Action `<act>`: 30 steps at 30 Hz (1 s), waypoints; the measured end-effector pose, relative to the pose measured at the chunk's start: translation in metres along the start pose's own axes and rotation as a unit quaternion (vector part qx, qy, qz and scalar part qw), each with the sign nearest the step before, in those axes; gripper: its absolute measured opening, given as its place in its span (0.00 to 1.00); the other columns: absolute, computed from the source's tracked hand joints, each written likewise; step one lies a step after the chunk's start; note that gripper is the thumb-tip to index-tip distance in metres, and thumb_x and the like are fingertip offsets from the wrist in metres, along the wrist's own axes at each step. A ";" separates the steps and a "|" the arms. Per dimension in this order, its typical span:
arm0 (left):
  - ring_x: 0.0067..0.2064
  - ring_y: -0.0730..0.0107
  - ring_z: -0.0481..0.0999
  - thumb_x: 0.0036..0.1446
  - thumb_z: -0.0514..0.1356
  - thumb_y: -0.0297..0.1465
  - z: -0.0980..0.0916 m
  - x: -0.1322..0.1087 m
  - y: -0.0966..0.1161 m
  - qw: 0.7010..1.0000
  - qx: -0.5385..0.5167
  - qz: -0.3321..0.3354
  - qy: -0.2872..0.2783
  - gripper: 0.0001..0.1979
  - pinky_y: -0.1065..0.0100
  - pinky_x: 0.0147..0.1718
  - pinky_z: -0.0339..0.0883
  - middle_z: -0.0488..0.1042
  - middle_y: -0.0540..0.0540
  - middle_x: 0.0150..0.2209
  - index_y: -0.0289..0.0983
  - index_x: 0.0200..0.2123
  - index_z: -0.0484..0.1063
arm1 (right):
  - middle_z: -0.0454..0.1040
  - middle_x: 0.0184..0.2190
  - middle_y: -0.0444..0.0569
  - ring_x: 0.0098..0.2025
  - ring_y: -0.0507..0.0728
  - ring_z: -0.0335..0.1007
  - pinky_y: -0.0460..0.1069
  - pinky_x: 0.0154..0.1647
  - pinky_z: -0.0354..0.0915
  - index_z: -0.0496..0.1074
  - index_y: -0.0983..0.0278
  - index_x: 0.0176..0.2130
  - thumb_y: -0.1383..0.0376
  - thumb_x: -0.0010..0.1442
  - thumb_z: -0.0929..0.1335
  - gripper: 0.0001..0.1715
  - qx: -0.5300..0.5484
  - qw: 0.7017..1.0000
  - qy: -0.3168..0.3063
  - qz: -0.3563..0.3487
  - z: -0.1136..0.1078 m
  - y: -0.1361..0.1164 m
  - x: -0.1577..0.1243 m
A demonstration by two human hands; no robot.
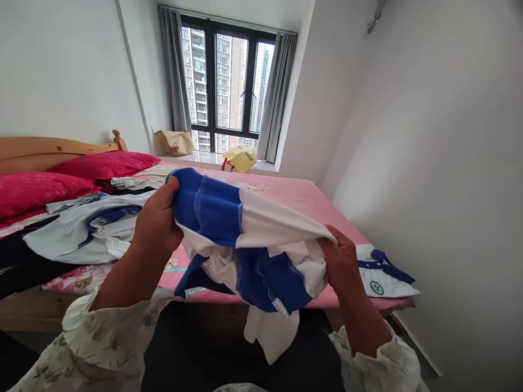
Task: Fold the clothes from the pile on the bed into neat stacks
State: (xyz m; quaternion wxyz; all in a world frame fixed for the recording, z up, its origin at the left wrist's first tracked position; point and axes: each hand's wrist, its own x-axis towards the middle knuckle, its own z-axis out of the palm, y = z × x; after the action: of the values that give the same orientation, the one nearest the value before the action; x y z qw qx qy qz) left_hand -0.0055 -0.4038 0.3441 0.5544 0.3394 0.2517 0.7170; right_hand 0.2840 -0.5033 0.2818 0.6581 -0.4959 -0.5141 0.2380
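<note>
Blue-and-white garment hangs bunched over the near edge of the bed, my grip clamped on both ends: left hand on blue, right hand on white. Folds hide its shape and my fingertips. Clothes pile lies left, folded shirt right.

- Red pillows by the headboard
- Heap of clothes on the bed
- Folded shirt at the bed's corner
- Yellow bag on the windowsill

There are two hands, one held garment, two pink pillows, two bags, two curtains.
</note>
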 end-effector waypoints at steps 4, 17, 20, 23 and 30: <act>0.34 0.73 0.75 0.61 0.52 0.38 -0.001 0.035 -0.033 0.993 0.077 -0.049 -0.072 0.13 0.67 0.38 0.72 0.75 0.47 0.34 0.35 0.40 0.70 | 0.69 0.28 0.44 0.30 0.52 0.62 0.46 0.31 0.59 0.72 0.66 0.37 0.55 0.51 0.68 0.18 -0.055 0.998 0.020 0.022 0.005 0.025 0.062; 0.58 0.47 0.65 0.38 0.66 0.44 -0.158 -0.018 -0.199 0.754 0.616 -0.084 -0.213 0.32 0.54 0.58 0.54 0.70 0.36 0.54 0.36 0.48 0.72 | 0.62 0.56 0.60 0.59 0.68 0.56 0.62 0.57 0.55 0.58 0.64 0.58 0.52 0.44 0.72 0.46 -0.378 0.918 -0.087 0.082 0.011 0.222 -0.128; 0.59 0.46 0.63 0.36 0.67 0.37 -0.162 -0.030 -0.211 0.745 0.628 -0.083 -0.209 0.26 0.53 0.57 0.53 0.70 0.38 0.54 0.39 0.43 0.75 | 0.64 0.55 0.58 0.57 0.67 0.59 0.60 0.53 0.58 0.65 0.62 0.54 0.61 0.49 0.68 0.32 -0.415 0.902 -0.083 0.087 0.010 0.234 -0.155; 0.53 0.48 0.70 0.41 0.62 0.35 -0.159 -0.026 -0.207 0.754 0.616 -0.093 -0.206 0.13 0.56 0.53 0.59 0.76 0.40 0.46 0.38 0.34 0.77 | 0.73 0.37 0.54 0.41 0.63 0.70 0.57 0.44 0.63 0.73 0.64 0.39 0.61 0.55 0.61 0.16 -0.359 0.914 -0.081 0.172 -0.005 0.231 -0.134; 0.41 0.56 0.77 0.49 0.57 0.44 -0.142 -0.013 -0.167 0.855 0.457 -0.182 -0.164 0.20 0.62 0.41 0.68 0.80 0.44 0.38 0.36 0.39 0.76 | 0.76 0.39 0.51 0.40 0.60 0.73 0.53 0.37 0.68 0.69 0.64 0.47 0.50 0.52 0.66 0.27 0.128 0.953 0.050 0.269 -0.047 0.157 -0.037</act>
State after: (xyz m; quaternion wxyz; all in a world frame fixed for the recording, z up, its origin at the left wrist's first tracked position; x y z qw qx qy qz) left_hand -0.0084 -0.3706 0.1273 0.4910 0.6151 0.5138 0.3415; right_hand 0.3444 -0.4909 0.1252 0.6521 -0.5389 -0.2936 0.4452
